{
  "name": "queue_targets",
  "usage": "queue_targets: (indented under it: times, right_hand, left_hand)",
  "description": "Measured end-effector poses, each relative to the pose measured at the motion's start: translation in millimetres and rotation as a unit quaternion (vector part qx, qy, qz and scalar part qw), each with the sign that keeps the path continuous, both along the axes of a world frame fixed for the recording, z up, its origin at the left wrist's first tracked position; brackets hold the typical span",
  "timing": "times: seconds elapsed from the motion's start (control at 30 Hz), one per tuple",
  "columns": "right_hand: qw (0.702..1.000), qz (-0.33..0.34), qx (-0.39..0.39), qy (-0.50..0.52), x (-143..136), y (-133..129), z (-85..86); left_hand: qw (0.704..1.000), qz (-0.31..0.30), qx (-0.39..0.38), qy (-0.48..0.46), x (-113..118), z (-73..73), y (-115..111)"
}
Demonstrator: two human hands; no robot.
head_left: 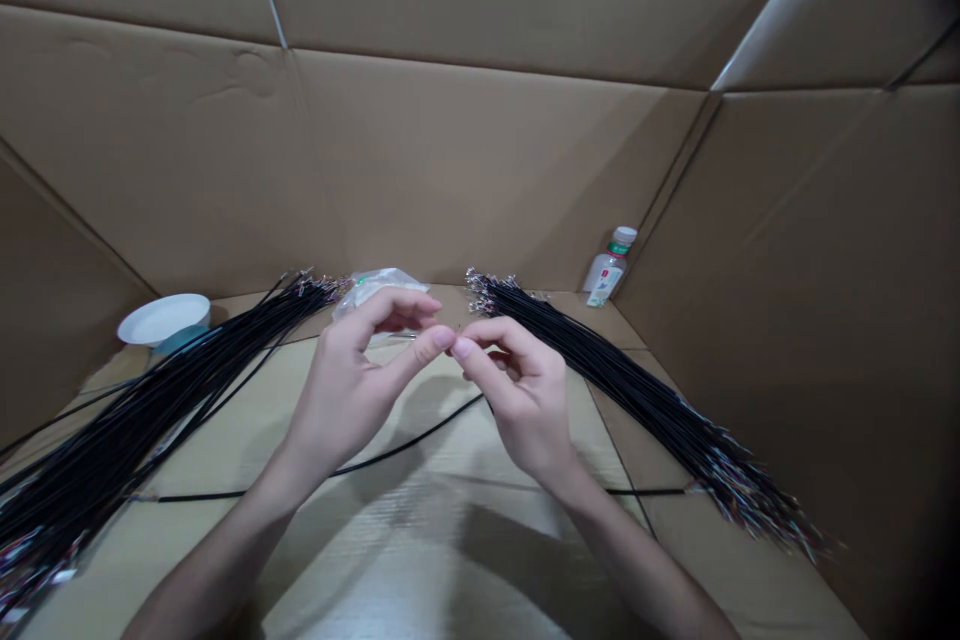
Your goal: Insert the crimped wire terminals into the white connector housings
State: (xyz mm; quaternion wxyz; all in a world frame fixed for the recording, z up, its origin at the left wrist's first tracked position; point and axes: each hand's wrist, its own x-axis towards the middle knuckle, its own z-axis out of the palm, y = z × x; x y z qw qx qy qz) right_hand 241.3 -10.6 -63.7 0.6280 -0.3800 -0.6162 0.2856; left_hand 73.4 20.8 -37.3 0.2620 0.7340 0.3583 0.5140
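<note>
My left hand (349, 390) and my right hand (517, 390) meet at the fingertips above the middle of the work surface. The left thumb lies against the right thumb and forefinger, with the left forefinger curved above it. Both hands are closed in a pinch; whatever is between the tips is too small to make out. A thin black cable (412, 442) curves up from the left and passes out of sight behind my right hand. Another stretch of black cable (649, 492) shows beyond my right forearm; whether the two join is hidden.
Bundles of black cables with bare coloured wire ends lie left (172, 390) and right (622, 370). A white bowl (165, 320) sits far left. A clear plastic bag (386, 282) and a white-capped bottle (609, 268) are at the back. Cardboard walls (480, 160) enclose the surface.
</note>
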Motion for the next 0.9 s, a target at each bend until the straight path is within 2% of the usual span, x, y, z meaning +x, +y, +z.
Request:
queue_targets:
  times: [0.13,0.23,0.43,0.63,0.8,0.9]
  right_hand:
    - [0.999,0.026,-0.034,0.029,4,1,4.7]
    - [0.997,0.037,-0.052,0.036,7,2,9.3]
    - [0.994,0.058,-0.084,0.042,14,0,17.4]
    - [0.989,0.106,-0.09,0.044,22,1,20.0]
    - [0.991,0.127,-0.044,0.002,28,2,20.1]
    - [0.991,0.115,-0.024,-0.063,30,1,20.3]
  left_hand:
    - [0.995,-0.055,-0.074,-0.037,1,3.0,-2]
    - [0.992,-0.068,-0.082,-0.062,3,4.9,-4]
    - [0.98,-0.132,-0.116,-0.09,1,5.3,-2]
    - [0.974,-0.145,-0.137,-0.105,0,4.0,-3]
    - [0.984,-0.126,-0.097,-0.078,0,3.5,-5]
    - [0.993,-0.115,-0.004,-0.019,-2,4.0,-6]
